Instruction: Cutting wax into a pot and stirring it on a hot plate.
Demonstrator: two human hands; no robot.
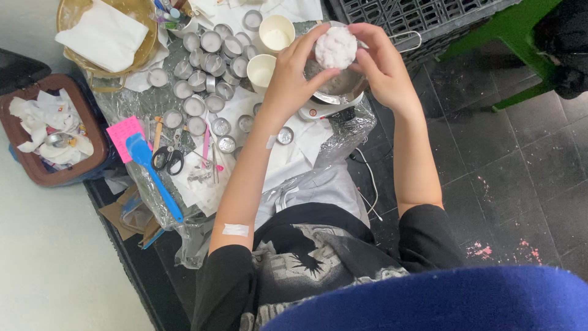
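Note:
Both my hands hold one white, lumpy, round block of wax (pixel 335 47) above a small metal pot (pixel 340 84) that sits on a white kitchen scale (pixel 313 110). My left hand (pixel 293 75) grips the block from the left, fingers curled over its top and underside. From the right, my right hand (pixel 381 62) closes on it with fingertips on its edge. Two cream paper cups (pixel 276 34) stand just left of the pot.
Several small metal tealight tins (pixel 207 64) cover the plastic-wrapped low table. A blue spatula (pixel 153 175), black scissors (pixel 168 157) and pink paper (pixel 124 132) lie at its near left. A brown bin (pixel 43 175) of tissues stands left, a black crate (pixel 416 18) behind.

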